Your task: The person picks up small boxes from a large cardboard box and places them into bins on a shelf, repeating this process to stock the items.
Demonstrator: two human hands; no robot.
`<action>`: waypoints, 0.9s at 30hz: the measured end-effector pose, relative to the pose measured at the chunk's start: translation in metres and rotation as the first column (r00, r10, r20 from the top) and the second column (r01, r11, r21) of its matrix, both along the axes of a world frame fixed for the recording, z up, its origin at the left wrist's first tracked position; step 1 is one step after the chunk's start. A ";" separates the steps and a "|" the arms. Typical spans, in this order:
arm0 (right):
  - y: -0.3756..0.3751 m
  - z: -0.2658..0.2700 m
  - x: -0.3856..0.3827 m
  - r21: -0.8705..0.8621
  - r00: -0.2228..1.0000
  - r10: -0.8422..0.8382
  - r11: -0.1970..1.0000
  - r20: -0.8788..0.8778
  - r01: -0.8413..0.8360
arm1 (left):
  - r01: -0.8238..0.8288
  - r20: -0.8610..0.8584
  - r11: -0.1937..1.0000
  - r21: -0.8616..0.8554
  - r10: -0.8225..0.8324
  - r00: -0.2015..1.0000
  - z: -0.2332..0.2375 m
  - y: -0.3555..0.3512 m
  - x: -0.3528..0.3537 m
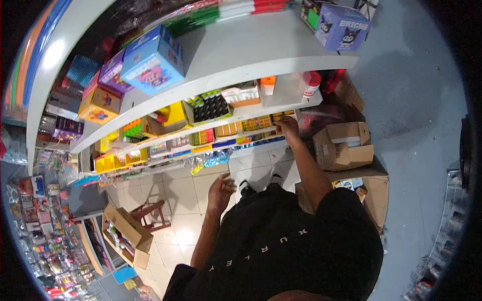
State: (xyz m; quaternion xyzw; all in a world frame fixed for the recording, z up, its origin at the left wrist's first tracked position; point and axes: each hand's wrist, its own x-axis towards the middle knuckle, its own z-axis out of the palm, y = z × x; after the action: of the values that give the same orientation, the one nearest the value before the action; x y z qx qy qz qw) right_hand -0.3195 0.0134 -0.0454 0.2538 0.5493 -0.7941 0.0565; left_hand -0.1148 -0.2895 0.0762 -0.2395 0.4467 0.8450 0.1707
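Note:
My right hand (287,126) reaches to the right end of the lower shelf, its fingers bent in beside a row of small yellow boxes (256,123). What those fingers hold, if anything, is too small to make out. Lower and to the left, my left hand (221,192) hangs over the tiled floor. Its fingers are loosely bent and apart, with nothing seen in them. On the shelf level above the yellow boxes stand a tray of black-capped bottles (211,108), an orange box (267,85) and a red-and-white container (310,83).
Blue (153,62) and purple (344,27) brick-toy boxes stand on the top shelf. Open cardboard boxes (346,145) sit by my right arm. A reddish-brown stool (153,215) and another open carton (125,236) are at left, near hanging packets (47,241).

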 end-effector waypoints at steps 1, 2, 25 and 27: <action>-0.008 0.018 0.018 0.000 0.997 0.069 0.998 -0.041 -0.069 | -0.068 0.018 0.985 0.161 0.066 0.998 0.000 0.000 -0.007; -0.018 0.031 0.034 -0.001 0.987 0.141 0.990 -0.081 -0.141 | -0.076 -0.005 0.956 0.284 0.081 0.997 0.003 0.000 -0.014; -0.098 0.168 0.145 0.724 0.642 0.679 0.634 -0.356 -0.270 | 0.231 -0.151 0.843 0.486 -0.179 0.972 0.023 0.047 -0.060; -0.099 0.143 0.145 0.707 0.595 0.751 0.585 -0.286 -0.397 | 0.250 -0.122 0.871 0.422 -0.219 0.968 0.008 0.040 -0.054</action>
State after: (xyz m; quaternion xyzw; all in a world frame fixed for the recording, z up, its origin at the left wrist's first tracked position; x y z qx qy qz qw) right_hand -0.1742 -0.0854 0.0974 -0.1897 0.8046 -0.5568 0.0811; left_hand -0.1689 -0.2497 0.0842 -0.1096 0.2786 0.9040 0.3050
